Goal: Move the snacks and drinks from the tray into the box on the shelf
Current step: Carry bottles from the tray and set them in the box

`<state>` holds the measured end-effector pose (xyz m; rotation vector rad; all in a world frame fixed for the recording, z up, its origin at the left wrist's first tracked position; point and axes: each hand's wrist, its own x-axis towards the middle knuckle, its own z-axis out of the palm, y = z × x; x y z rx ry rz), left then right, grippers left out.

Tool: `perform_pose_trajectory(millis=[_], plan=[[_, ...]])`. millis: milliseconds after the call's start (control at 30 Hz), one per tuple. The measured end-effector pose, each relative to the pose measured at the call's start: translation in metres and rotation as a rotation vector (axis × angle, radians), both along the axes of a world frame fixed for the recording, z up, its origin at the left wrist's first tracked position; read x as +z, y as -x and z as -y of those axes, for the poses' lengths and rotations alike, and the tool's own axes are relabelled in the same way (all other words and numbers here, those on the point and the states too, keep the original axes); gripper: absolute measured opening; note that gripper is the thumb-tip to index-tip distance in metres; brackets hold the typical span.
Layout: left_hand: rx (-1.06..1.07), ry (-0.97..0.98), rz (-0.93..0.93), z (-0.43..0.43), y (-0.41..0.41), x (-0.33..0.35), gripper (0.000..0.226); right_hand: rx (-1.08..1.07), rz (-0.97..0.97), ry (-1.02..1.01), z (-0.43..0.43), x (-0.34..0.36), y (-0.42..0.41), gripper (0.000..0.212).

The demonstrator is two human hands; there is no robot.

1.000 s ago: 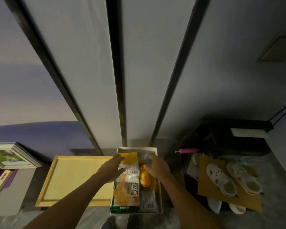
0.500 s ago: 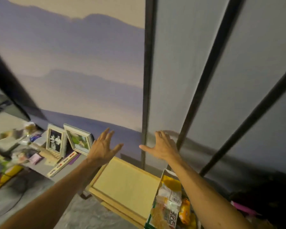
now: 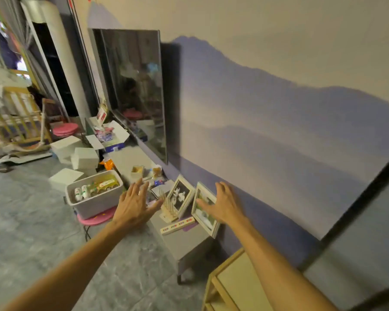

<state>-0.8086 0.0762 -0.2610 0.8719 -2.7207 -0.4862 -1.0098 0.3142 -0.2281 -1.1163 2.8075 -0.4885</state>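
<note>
Both my hands are stretched out in front of me, empty, with fingers spread. My left hand (image 3: 134, 205) hovers just right of a white bin (image 3: 94, 204) that holds small bottles and yellow snack packs. My right hand (image 3: 222, 205) is in front of a white picture frame (image 3: 203, 217) on a low grey cabinet (image 3: 182, 243). The pale wooden tray (image 3: 238, 286) shows only at the bottom right, its top bare. The box with the snacks is out of view.
The bin stands on a pink stool (image 3: 94, 219). A second frame (image 3: 180, 196) and a wooden rack (image 3: 169, 209) stand on the cabinet. A TV (image 3: 137, 90) hangs on the wall. White boxes (image 3: 83, 157) and a scooter (image 3: 20, 153) lie on the grey floor at left.
My view has swung left, away from the snack box and tray toward the cabinet and bin. Both hands let go of the packs in the box and now hang open in the air.
</note>
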Motion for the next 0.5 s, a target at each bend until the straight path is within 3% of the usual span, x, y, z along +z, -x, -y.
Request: perform_pose_trajectory(millis=[267,500], plan=[[0.185,-0.012,0.076,0.152,-0.115,-0.002,0.107,0.149,0.038,-0.024,0.181,-0.001,-0.086,0.107],[0.295,-0.004,0.089,0.243,-0.168,-0.015,0.102,0.298,0.056,-0.043,0.316,-0.009,-0.121,0.111]])
